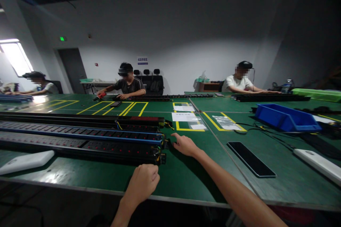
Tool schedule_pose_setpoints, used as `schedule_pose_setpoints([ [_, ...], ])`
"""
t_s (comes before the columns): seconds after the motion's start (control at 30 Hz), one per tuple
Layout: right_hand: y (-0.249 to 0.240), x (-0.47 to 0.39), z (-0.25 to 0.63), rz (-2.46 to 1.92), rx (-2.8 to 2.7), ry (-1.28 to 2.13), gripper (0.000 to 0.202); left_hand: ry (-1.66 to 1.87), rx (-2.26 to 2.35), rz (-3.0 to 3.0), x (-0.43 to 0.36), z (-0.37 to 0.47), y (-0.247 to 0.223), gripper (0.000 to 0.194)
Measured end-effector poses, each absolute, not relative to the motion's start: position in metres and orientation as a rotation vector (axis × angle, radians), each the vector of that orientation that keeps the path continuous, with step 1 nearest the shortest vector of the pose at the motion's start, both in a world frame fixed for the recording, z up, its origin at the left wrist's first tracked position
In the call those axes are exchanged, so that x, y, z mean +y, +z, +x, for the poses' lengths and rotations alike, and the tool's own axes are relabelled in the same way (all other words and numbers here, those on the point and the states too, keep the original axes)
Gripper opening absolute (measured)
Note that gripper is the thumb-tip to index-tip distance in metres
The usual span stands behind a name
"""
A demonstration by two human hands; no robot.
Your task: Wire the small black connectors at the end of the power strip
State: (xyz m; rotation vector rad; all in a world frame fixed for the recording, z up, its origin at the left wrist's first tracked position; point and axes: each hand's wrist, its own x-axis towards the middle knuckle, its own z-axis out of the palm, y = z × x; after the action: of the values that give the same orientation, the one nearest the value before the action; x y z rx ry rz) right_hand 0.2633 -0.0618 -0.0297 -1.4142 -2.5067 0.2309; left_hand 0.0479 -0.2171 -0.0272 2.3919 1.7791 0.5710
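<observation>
My left hand [144,181] is curled into a fist by the front edge of the table, just below the end of a long black power strip [117,151]. Nothing shows in its fingers. My right hand [185,144] hovers over or rests on the green tabletop, index finger stretched toward the strip ends, the other fingers partly bent; I see nothing in it. Behind the first strip lies a second strip with a blue edge [101,134], and beyond it a black bar [80,118]. Short yellow and green wires [160,145] stick out at the strip ends.
A phone [251,159] and a white power bank [318,163] with cables lie at right, near a blue bin [287,117]. Another white device [28,161] lies left. Papers [183,116] lie within yellow tape. Across the table, one person holds a red power drill [99,96]; two others sit nearby.
</observation>
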Motion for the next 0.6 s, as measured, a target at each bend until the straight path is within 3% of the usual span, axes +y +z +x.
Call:
schedule_pose_setpoints([
  [0.6, -0.0304, -0.0615, 0.263, -1.409, -2.509, 0.197, 0.046, 0.573, 1.788, 2.399, -0.2154, 0.0476, -0.031, 0.027],
])
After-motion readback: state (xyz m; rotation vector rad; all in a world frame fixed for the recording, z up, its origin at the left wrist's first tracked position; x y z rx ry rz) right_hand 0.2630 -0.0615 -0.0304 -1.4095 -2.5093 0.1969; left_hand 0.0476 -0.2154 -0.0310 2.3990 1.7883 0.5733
